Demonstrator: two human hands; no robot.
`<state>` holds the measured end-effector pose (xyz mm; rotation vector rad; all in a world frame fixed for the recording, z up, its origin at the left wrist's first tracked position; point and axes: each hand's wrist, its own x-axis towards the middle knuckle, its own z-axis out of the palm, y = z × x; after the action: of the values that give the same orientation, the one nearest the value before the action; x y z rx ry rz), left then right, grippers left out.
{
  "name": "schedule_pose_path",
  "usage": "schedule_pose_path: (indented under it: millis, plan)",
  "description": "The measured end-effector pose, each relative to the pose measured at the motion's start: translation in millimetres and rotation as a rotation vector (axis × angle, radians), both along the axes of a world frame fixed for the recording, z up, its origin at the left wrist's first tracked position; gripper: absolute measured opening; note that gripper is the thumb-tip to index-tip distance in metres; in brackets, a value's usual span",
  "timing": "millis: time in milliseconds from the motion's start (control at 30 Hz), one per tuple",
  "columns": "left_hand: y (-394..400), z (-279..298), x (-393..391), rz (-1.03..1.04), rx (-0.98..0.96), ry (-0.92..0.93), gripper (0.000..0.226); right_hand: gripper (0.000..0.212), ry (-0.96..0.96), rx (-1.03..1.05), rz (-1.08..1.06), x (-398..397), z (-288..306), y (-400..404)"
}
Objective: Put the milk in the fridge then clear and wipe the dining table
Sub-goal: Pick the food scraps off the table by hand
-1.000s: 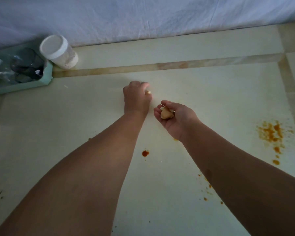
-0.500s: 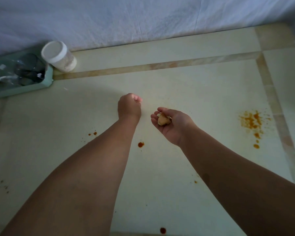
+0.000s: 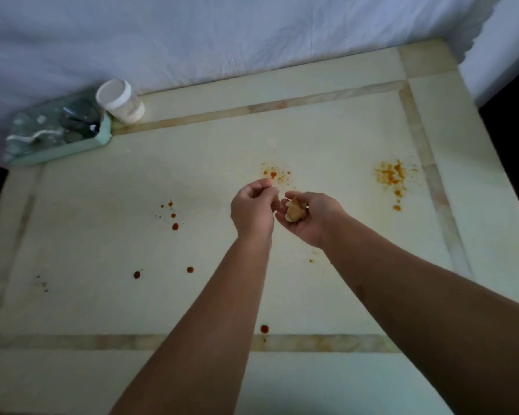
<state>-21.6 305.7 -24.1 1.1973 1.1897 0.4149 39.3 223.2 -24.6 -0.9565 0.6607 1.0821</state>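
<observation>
Scraps of food [image 3: 295, 212] sit mid-frame, cupped in the half-curled right hand [image 3: 309, 218]; the left hand [image 3: 253, 209] pinches a crumb beside them, above the stained counter [image 3: 102, 235]. Light and crumbly, probably: cradle from beneath, don't squeeze

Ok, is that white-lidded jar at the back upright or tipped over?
Upright. The jar stands on its base on the table, white lid on top, beside the green tray. It only looks slanted through the wide-angle lens.

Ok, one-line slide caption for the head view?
Right hand cupping food scraps, left hand adding a crumb, above the sauce-spattered dining table.
</observation>
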Motion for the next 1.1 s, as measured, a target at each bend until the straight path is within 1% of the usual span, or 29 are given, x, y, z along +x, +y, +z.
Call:
schedule_pose_path:
  millis: [100,133,200,233,333,467,600,700,800,900,933,1033,1100]
  plan:
    - [-48.8,15.1,-10.4,-0.182,0.161,0.062,0.015,0.029,0.0,0.001,-0.052,-11.5,9.0,-34.5]
    - [-63.5,19.0,-13.2,-0.234,0.196,0.074,0.014,0.029,-0.003,0.002,-0.055,-15.5,12.7,-45.4]
    - [-92.4,29.3,-18.4,-0.301,0.237,0.082,0.011,0.02,-0.018,-0.001,-0.058,-23.1,20.9,-72.0]
    - [-104.8,33.1,-20.6,-0.327,0.257,0.081,0.011,0.022,-0.026,-0.011,-0.067,-25.2,22.9,-84.7]
    - [-145.0,44.4,-28.7,-0.409,0.337,0.068,0.019,0.029,-0.057,-0.011,-0.082,-32.2,29.3,-123.7]
    - [-197.7,57.2,-42.1,-0.491,0.424,0.051,0.03,0.028,-0.075,0.03,-0.099,-38.6,38.5,-172.1]
    - [-240.7,65.5,-53.6,-0.509,0.498,0.004,0.035,0.022,-0.078,0.048,-0.109,-42.4,40.0,-212.8]
    - [-268.0,66.0,-58.5,-0.505,0.543,-0.015,0.038,0.022,-0.083,0.058,-0.09,-43.5,39.2,-239.7]
    - [-288.4,64.2,-61.9,-0.489,0.607,0.03,0.037,0.021,-0.079,0.072,-0.08,-41.4,36.5,-263.0]
    - [-297.9,58.9,-67.2,-0.471,0.604,0.052,0.035,0.01,-0.091,0.075,-0.044,-40.0,33.8,-276.9]
    - [-300.0,57.3,-69.0,-0.47,0.597,0.059,0.034,0.009,-0.093,0.079,-0.039,-40.5,34.8,-280.4]
    - [-304.9,55.9,-72.9,-0.478,0.564,0.061,0.034,0.025,-0.113,0.076,-0.015,-43.6,38.3,-289.9]
    - [-308.6,56.7,-73.9,-0.482,0.542,0.058,0.034,0.032,-0.122,0.075,-0.006,-44.3,38.3,-295.4]
